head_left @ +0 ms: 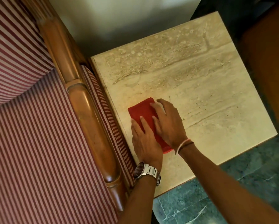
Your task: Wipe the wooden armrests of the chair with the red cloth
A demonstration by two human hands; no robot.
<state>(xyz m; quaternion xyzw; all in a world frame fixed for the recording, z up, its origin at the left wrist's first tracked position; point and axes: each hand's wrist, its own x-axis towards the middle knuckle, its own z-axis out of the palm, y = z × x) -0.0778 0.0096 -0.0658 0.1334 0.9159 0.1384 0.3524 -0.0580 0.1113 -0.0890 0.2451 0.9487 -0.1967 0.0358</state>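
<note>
A folded red cloth point(141, 111) lies flat on the cream stone side table point(208, 88), near its left edge. Both hands rest on it. My left hand point(144, 141), with a steel watch on the wrist, lies with fingers spread over the cloth's near left part. My right hand point(167, 122), with thin bands on the wrist, presses flat on the cloth's right side. The chair's glossy wooden armrest point(90, 120) runs diagonally just left of the table. It is apart from both hands.
The chair's red-and-white striped cushions point(30, 135) fill the left. A striped side panel sits between the armrest and the table edge. Green marbled floor point(232, 191) shows at the lower right. A dark wooden piece of furniture point(268, 78) stands at the right edge.
</note>
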